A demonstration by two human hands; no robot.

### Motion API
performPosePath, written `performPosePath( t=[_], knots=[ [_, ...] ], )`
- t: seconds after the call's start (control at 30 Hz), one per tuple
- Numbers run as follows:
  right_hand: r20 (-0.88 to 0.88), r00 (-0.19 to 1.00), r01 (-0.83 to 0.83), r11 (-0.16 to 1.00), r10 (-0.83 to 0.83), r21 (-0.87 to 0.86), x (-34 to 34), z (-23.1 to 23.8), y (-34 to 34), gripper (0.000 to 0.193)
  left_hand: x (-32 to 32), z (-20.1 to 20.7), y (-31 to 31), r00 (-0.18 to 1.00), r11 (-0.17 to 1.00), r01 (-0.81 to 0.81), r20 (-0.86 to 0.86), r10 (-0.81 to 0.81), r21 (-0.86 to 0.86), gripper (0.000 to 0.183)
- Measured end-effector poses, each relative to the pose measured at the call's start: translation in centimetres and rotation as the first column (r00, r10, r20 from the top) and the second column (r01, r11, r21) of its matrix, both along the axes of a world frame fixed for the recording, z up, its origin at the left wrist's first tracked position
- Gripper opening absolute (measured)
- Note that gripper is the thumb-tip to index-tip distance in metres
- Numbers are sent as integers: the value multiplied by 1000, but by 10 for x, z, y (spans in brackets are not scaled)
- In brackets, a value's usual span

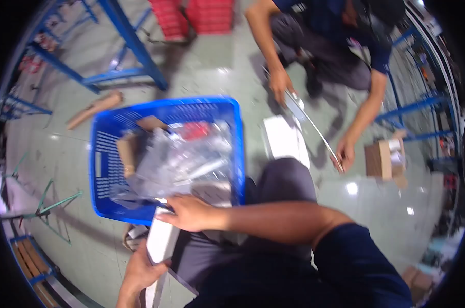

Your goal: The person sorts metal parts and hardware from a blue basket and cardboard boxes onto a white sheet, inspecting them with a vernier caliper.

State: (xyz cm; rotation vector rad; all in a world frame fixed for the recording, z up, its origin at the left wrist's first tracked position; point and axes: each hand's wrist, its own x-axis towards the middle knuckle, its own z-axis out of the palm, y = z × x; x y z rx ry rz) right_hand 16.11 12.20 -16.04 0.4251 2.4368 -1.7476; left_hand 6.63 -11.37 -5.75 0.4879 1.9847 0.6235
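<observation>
A long white piece like a slim box [163, 240] slants across my lap, in front of a blue plastic basket [237, 149]. Around its lower part, the fingers and thumb of my left hand [141, 268] are wrapped. My right hand [192, 213] reaches across from the right and grips the upper end, thumb and fingers closed at its edge. That end lies close to the basket's near rim. Inside the basket are crumpled clear plastic bags [176, 159], a red packet [195, 130] and bits of brown cardboard [126, 154].
A crouching co-worker [320, 56] at the upper right holds a long thin strip [320, 131] in both hands. A white sheet [285, 137], an open carton [379, 160] and a cardboard roll [95, 110] lie on the floor. Blue frame legs [132, 43] stand at the upper left.
</observation>
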Motion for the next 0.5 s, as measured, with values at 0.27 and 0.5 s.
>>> performPosePath(
  t=[0.27, 0.5],
  knots=[
    [-336, 941, 102, 913, 40, 395, 5, 17, 7, 42, -2, -26, -7, 963, 978, 147, -203, -176, -149, 99],
    [-209, 976, -103, 974, 60, -203, -21, -18, 30, 41, 10, -60, -17, 998, 987, 29, -59, -20, 160, 87]
  ],
)
